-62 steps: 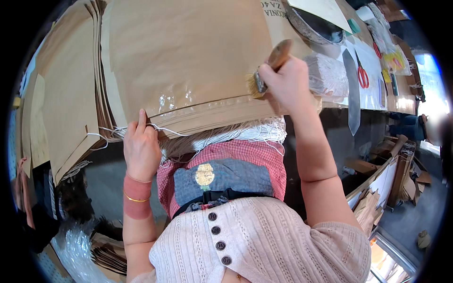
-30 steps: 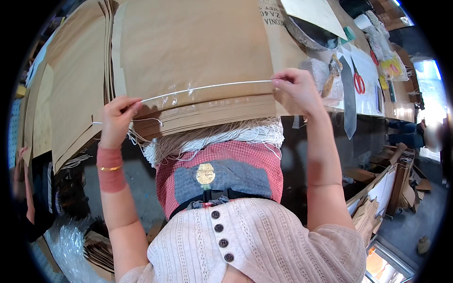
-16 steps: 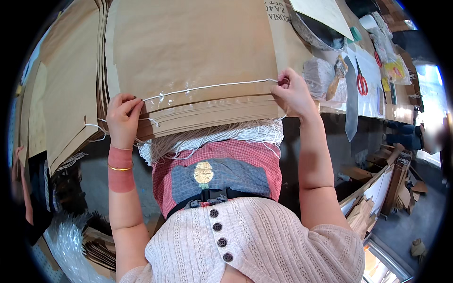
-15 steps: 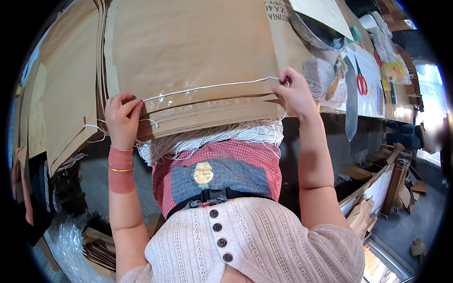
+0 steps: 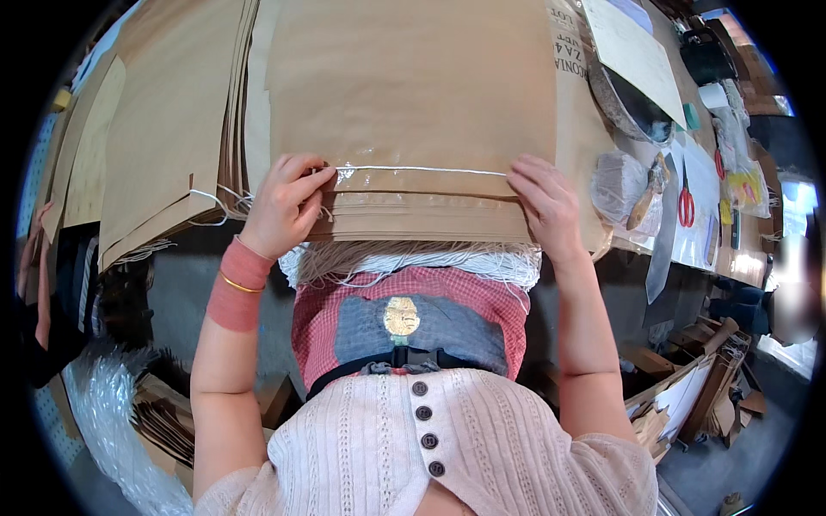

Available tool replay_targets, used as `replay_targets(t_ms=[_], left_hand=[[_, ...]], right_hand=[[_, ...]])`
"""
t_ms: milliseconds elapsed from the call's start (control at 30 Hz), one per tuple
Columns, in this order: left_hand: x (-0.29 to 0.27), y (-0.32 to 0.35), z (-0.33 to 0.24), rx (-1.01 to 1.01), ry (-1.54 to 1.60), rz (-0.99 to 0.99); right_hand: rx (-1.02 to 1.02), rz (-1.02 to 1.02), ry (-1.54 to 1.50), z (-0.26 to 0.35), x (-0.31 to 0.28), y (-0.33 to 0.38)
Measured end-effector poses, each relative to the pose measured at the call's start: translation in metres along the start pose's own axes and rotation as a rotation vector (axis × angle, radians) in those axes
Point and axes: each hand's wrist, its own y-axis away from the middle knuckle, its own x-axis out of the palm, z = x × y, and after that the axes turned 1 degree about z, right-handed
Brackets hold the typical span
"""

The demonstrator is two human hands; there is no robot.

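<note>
A white string (image 5: pixel 422 168) runs straight across a large sheet of brown paper (image 5: pixel 413 95), close above its near folded edge. A wet or glossy strip shows just under it. My left hand (image 5: pixel 288 198) pinches the string's left end, and my right hand (image 5: pixel 546 202) holds its right end with the fingers bent down over the paper. Below the top sheet lie several more brown paper layers (image 5: pixel 422 225), their edges stepped toward me. Bundles of white and tan strings (image 5: pixel 413 260) hang at the table edge over my lap.
On the left lies another stack of brown paper (image 5: pixel 172 112) with strings at its corner. To the right are a dark bowl (image 5: pixel 632 99), a plastic-wrapped block (image 5: pixel 615 185), a brush (image 5: pixel 650 191), a long blade (image 5: pixel 662 258) and red-handled scissors (image 5: pixel 686 206).
Both hands have brought the string down level and flat to the paper. My right hand has turned from an upright pinch to fingers down. The view has shifted, moving the scene rightward.
</note>
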Motion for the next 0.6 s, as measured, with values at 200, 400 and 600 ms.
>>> replay_targets(t_ms=[200,400,600], left_hand=[[-0.013,-0.014,0.018,-0.423,0.275,0.150],[0.015,-0.022,0.003,-0.474,-0.234,-0.139],[0.036,-0.020,-0.030,-0.174,-0.428,-0.232]], right_hand=[[0.739,0.189,-0.509,0.000,-0.004,-0.027],[0.451,0.072,0.171,-0.001,0.023,-0.023],[0.137,-0.072,0.367,0.041,0.057,-0.024]])
